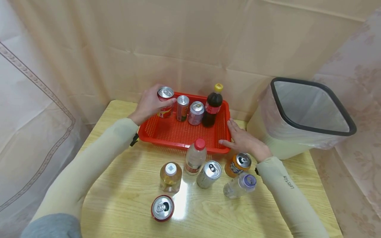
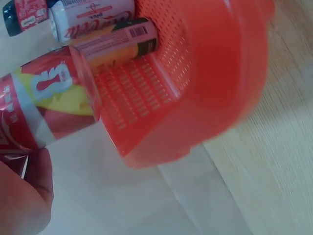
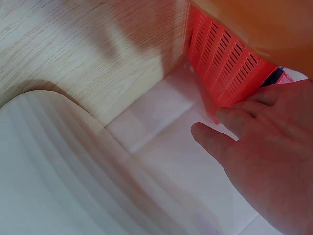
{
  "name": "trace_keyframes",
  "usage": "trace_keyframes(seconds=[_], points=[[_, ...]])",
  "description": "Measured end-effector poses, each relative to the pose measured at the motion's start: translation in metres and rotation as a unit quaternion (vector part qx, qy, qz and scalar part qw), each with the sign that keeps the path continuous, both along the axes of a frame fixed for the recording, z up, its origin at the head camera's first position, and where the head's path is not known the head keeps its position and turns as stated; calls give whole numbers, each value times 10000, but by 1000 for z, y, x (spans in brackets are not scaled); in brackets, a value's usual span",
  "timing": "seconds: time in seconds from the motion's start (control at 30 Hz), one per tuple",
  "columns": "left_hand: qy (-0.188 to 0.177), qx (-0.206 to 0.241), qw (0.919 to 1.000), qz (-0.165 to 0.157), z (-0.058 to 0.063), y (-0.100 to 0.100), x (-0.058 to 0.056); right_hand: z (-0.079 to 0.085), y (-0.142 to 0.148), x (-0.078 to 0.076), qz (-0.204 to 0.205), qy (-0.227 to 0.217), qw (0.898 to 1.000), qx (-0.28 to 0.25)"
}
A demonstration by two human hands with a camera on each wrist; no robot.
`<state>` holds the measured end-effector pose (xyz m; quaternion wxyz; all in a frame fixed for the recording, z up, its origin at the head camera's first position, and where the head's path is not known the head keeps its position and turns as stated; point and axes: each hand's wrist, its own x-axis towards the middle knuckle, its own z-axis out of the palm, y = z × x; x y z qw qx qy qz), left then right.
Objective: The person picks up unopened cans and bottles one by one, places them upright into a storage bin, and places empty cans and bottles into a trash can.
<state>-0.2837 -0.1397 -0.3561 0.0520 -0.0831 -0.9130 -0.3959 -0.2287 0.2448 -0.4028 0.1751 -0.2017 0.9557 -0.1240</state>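
Observation:
My left hand (image 1: 151, 103) grips a red drink can (image 1: 165, 93) around its side, at the back left corner of a red plastic basket (image 1: 184, 134). The left wrist view shows that red can (image 2: 49, 93) tilted over the basket wall, its yellow and white print facing out. Beside it in the basket stand a slim can (image 1: 183, 108), a short pale can (image 1: 196, 113) and a dark cola bottle (image 1: 212, 109) with a yellow cap. My right hand (image 1: 242, 138) lies with straight fingers along the basket's right rim; in the right wrist view its fingers (image 3: 210, 134) extend beside the slotted wall.
In front of the basket stand a red-capped clear bottle (image 1: 195, 157), an amber-drink bottle (image 1: 171, 177), a silver can (image 1: 209, 175), an orange can (image 1: 235, 165), a purple-capped bottle (image 1: 239, 185) and a red-rimmed can (image 1: 162, 208). A lined trash bin (image 1: 276, 132) stands right.

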Motion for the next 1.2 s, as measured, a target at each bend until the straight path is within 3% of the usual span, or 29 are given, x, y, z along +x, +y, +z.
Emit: trace_keyframes(seconds=[0.23, 0.53, 0.67, 1.2], points=[[-145, -690, 9972, -231, -2, -4, -11, 2, 0, 2, -15, 28, 10000, 61], [-571, -1183, 9889, -687, -13, -11, -28, 0, -1, 5, -16, 41, 10000, 38], [-589, -1407, 9847, -848, -17, -15, -33, 1, -3, 7, -27, 18, 10000, 21], [-630, -1768, 9748, -1203, -25, -8, -36, 1, -7, 10, -75, -26, 10000, 24]])
